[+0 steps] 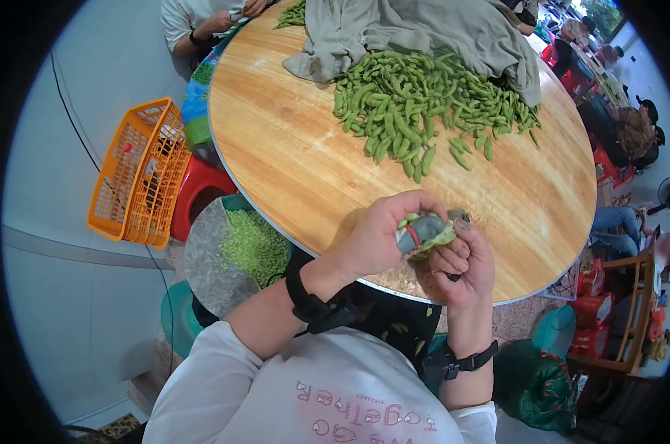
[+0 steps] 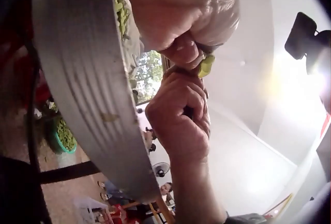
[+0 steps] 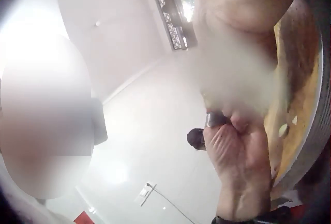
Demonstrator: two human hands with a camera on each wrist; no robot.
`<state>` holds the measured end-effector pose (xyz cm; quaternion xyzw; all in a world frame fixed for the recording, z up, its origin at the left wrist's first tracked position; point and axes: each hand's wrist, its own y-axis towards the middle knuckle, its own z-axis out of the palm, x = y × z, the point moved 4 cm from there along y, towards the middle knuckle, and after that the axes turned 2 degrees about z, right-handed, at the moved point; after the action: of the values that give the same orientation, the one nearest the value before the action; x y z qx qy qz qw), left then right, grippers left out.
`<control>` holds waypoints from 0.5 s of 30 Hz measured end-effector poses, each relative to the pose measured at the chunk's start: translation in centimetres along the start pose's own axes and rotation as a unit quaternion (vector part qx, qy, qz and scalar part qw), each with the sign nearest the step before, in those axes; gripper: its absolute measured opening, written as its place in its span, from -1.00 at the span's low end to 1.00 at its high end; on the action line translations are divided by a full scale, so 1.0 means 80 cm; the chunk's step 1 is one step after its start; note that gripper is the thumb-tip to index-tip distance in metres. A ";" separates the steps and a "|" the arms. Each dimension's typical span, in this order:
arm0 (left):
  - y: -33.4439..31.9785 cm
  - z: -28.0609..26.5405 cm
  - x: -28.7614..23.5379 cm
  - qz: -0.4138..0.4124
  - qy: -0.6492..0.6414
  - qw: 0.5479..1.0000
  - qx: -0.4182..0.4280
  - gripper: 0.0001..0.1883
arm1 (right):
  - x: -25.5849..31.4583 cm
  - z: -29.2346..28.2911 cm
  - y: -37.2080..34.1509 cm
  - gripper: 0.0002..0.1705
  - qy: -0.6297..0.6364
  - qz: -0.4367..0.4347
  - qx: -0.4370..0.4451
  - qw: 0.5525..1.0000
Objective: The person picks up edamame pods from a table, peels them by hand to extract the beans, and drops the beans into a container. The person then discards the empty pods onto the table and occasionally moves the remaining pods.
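Green pods [image 1: 444, 235] are between the two hands above the table's near edge. My left hand [image 1: 376, 233] curls round them, a grey covering with a red band [image 1: 415, 234] at its thumb. My right hand [image 1: 464, 263] pinches the other end, its remaining fingers curled by a small dark object [image 1: 453, 277]. In the left wrist view, a yellow-green piece [image 2: 206, 66] shows between the left hand [image 2: 183, 12] and right hand [image 2: 181, 113]. The right wrist view is partly blurred where the right hand [image 3: 243, 6] meets the left hand [image 3: 240, 154].
A pile of pods [image 1: 416, 103] lies on the round table [image 1: 276, 126] beside a grey cloth [image 1: 416, 33]. Shelled green beans [image 1: 254, 248] fill a container at the lower left, near an orange basket [image 1: 139, 174] and red stool [image 1: 198, 196]. Other people sit beyond.
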<state>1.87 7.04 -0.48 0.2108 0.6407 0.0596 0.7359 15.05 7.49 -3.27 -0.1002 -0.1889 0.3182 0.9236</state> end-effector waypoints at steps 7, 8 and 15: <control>-0.036 -0.036 -0.004 -0.078 0.223 0.968 0.089 -0.86 | 0.012 0.023 -0.018 -0.92 -0.581 -0.075 0.004 0.811; -0.044 -0.035 -0.002 -0.079 0.222 0.968 0.087 -0.86 | 0.009 0.025 -0.018 -0.89 -0.667 -0.141 0.016 0.732; -0.075 -0.023 -0.016 -0.053 0.409 0.901 0.136 -0.83 | -0.005 0.034 -0.027 -0.68 -0.887 -0.116 0.040 0.446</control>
<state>-1.25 1.60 -1.82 0.2318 0.8973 0.0134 0.3755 14.81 5.76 -0.27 0.2962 -0.9021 0.1307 0.2852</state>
